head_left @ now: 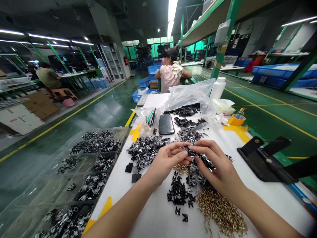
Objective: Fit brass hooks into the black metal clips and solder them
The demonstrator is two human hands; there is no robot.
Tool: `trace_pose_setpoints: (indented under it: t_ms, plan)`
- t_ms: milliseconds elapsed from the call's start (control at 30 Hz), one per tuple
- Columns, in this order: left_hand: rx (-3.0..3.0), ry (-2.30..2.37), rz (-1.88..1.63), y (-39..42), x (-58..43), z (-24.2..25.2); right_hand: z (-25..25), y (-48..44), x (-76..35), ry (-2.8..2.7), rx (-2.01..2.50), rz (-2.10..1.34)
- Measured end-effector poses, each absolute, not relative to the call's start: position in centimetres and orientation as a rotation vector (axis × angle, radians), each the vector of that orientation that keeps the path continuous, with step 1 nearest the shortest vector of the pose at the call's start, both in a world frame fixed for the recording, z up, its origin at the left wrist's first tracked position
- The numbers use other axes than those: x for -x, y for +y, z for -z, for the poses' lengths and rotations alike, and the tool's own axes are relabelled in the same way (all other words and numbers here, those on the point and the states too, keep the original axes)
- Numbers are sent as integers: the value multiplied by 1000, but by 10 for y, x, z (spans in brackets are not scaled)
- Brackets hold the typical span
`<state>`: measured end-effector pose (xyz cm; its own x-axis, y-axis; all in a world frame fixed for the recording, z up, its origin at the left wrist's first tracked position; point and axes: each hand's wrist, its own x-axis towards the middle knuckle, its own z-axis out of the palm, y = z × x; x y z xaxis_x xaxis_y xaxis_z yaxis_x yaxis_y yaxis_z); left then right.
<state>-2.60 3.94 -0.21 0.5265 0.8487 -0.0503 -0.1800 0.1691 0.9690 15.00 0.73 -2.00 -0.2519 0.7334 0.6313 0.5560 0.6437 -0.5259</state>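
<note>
Above the middle of the white table, my left hand (170, 158) pinches a small dark metal piece (186, 149) between thumb and fingers; its exact kind is mostly hidden. My right hand (218, 165) is beside it, index fingertip at the piece and thumb held apart from the fingers. Below the hands lie small black clip-like parts (178, 191) and a heap of brass-coloured hooked pins (221, 211). More brass pieces (181, 168) show under my left fingers. To the left spreads a pile of black and silver metal parts (146, 150).
A phone (166, 124), a small clear holder with pens (146, 129) and a plastic bag (190, 96) lie farther back. A black metal fixture (264, 162) stands right, near orange tape (236, 120). Compartment trays (81, 172) flank the left edge. A person (170, 72) sits ahead.
</note>
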Motion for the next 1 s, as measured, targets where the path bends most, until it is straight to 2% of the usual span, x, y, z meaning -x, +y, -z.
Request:
trace_pose_setpoints:
  t_ms: [733, 867, 1000]
  plan:
    - [-1186, 715, -769, 36, 23, 5, 13, 7, -152, -1918, 909, -23]
    - [-1309, 766, -778, 36, 24, 3, 14, 8, -154, -1939, 910, -18]
    - [-1593, 825, -958, 32, 22, 0, 14, 9, -155, -1940, 945, -16]
